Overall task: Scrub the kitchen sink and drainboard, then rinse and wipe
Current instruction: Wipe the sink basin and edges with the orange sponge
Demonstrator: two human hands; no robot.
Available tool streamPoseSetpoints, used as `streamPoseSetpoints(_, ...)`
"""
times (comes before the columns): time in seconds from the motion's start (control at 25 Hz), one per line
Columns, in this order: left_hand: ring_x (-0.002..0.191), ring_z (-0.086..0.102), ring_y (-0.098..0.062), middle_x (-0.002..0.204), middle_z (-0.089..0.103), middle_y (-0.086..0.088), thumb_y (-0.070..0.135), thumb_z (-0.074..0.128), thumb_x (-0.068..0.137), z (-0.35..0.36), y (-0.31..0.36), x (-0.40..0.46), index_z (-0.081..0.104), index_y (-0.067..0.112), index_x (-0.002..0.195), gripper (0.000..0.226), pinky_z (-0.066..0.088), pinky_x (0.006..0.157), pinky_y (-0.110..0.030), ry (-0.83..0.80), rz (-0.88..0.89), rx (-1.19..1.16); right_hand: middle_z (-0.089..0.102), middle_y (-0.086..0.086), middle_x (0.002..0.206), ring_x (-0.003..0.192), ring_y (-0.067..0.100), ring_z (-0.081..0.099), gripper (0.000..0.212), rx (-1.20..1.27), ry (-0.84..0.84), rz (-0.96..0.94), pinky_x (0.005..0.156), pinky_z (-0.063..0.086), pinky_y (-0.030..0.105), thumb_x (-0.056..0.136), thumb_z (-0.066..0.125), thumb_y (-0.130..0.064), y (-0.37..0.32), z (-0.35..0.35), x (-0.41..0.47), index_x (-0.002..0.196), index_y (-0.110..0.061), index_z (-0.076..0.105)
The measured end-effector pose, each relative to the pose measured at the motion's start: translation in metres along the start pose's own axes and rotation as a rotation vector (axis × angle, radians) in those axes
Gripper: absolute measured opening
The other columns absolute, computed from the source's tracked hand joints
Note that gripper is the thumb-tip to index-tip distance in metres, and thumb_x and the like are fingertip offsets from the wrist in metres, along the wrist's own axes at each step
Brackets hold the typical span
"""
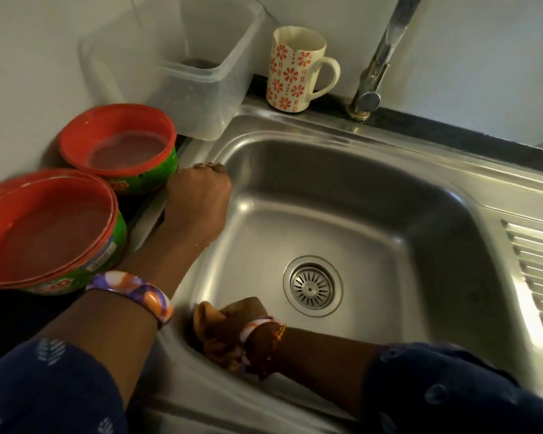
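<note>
While gripping the sink (351, 195) rim at its far-left corner, left hand (198, 195) fingers curled over the edge; right hand (232, 327) clenched around something brownish, unclear, against near-left basin wall.

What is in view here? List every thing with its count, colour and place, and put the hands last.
sink: one, steel, centre.
drain strainer: one, steel, basin floor.
drainboard: one, ribbed steel, right of the basin.
tap: one, chrome, behind the sink.
mug: one, cream with red flowers, back ledge left of the tap.
plastic container: one, translucent, back left corner.
tubs: two, red-rimmed green, left of the sink.
bangles: patterned purple and orange, one on each wrist.
left hand: fingers curled on the sink's left rim.
right hand: at the basin's near left wall, gripping a brownish scrubber.
</note>
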State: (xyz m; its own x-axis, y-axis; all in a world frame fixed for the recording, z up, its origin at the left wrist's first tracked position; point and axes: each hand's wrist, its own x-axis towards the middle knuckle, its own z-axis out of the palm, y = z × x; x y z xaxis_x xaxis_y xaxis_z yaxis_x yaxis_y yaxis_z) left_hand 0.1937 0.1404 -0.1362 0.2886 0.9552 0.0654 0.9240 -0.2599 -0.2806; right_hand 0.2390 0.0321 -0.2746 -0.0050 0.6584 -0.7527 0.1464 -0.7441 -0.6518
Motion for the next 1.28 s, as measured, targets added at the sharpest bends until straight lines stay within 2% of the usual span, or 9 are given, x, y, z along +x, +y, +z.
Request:
streamPoseSetpoints(0.36,0.108,0.059,-0.029,0.116,0.061,-0.010,0.008,0.042,0.093,-0.003,-0.008,0.008,0.047,0.010,0.128,0.035,0.043,0.074,-0.032,0.030,0.072,0.019,0.067,0.014,0.110,0.098,0.021,0.061,0.024,0.034,0.662,-0.494,0.075,0.039,0.022,0.094,0.049,-0.020,-0.105,-0.045,0.083,0.108,-0.008,0.065)
streamPoseSetpoints(0.48,0.110,0.058,-0.030,0.118,0.059,-0.011,0.006,0.044,0.091,-0.005,-0.004,0.008,0.045,0.009,0.129,0.038,0.045,0.076,-0.034,-0.016,0.062,-0.017,0.067,0.021,0.098,0.089,0.036,0.066,0.019,-0.414,0.807,-0.761,0.072,0.053,0.035,0.081,0.060,0.002,-0.109,-0.074,0.111,0.100,-0.001,0.065)
streamPoseSetpoints(0.6,0.110,0.059,-0.030,0.119,0.059,-0.010,0.005,0.044,0.091,-0.002,-0.008,0.009,0.045,0.010,0.128,0.038,0.047,0.080,-0.035,0.004,0.037,-0.011,0.068,0.018,0.106,0.097,0.035,0.065,0.028,-0.935,0.596,-0.774,0.085,0.051,0.038,0.078,0.066,-0.002,-0.102,-0.082,0.111,0.106,-0.006,0.068)
streamPoseSetpoints(0.64,0.110,0.059,-0.029,0.119,0.059,-0.010,0.006,0.044,0.091,-0.002,-0.008,0.008,0.045,0.010,0.129,0.038,0.048,0.080,-0.034,0.004,0.029,-0.011,0.068,0.013,0.109,0.099,0.030,0.064,0.023,-0.856,0.543,-0.694,0.088,0.049,0.036,0.082,0.064,-0.010,-0.107,-0.089,0.112,0.104,-0.011,0.069)
streamPoseSetpoints(0.76,0.108,0.060,-0.027,0.119,0.060,-0.008,0.006,0.041,0.093,-0.003,-0.005,0.004,0.046,0.011,0.127,0.035,0.048,0.077,-0.032,-0.001,0.042,-0.004,0.068,0.013,0.108,0.072,0.016,0.061,0.020,0.315,0.320,-0.278,0.077,0.056,0.036,0.085,0.067,-0.015,-0.145,-0.107,0.086,0.104,-0.011,0.066)
streamPoseSetpoints(0.84,0.106,0.061,-0.026,0.118,0.060,-0.007,0.006,0.041,0.093,-0.004,-0.005,0.006,0.047,0.012,0.126,0.035,0.048,0.075,-0.032,0.005,0.044,-0.005,0.065,0.012,0.088,0.059,0.014,0.059,0.011,0.905,0.194,-0.257,0.053,0.058,0.031,0.090,0.057,-0.001,-0.170,-0.108,0.061,0.098,-0.009,0.059)
streamPoseSetpoints(0.92,0.105,0.062,-0.025,0.117,0.061,-0.006,0.006,0.042,0.093,-0.004,-0.006,0.007,0.048,0.013,0.126,0.034,0.048,0.074,-0.031,0.002,0.028,-0.009,0.059,0.008,0.071,0.045,0.012,0.060,0.011,1.105,0.214,-0.346,0.038,0.052,0.024,0.087,0.059,0.005,-0.185,-0.104,0.029,0.092,-0.004,0.058)
streamPoseSetpoints(1.16,0.101,0.063,-0.025,0.111,0.063,-0.007,0.006,0.044,0.094,-0.006,-0.012,0.004,0.054,0.011,0.113,0.023,0.044,0.071,-0.029,-0.013,0.045,-0.048,0.066,0.005,0.105,0.094,0.014,0.062,0.034,-0.060,0.821,-0.748,0.067,0.037,0.009,0.082,0.068,-0.017,-0.208,-0.111,-0.009,0.114,-0.007,0.063)
streamPoseSetpoints(1.28,0.102,0.062,-0.025,0.113,0.062,-0.008,0.004,0.043,0.094,-0.005,-0.010,0.005,0.052,0.009,0.118,0.026,0.041,0.070,-0.028,0.013,0.055,-0.034,0.051,0.017,0.135,0.127,0.029,0.047,0.039,-0.573,0.553,-0.547,0.076,0.044,0.010,0.095,0.048,-0.007,-0.220,-0.117,-0.005,0.133,0.003,0.046)
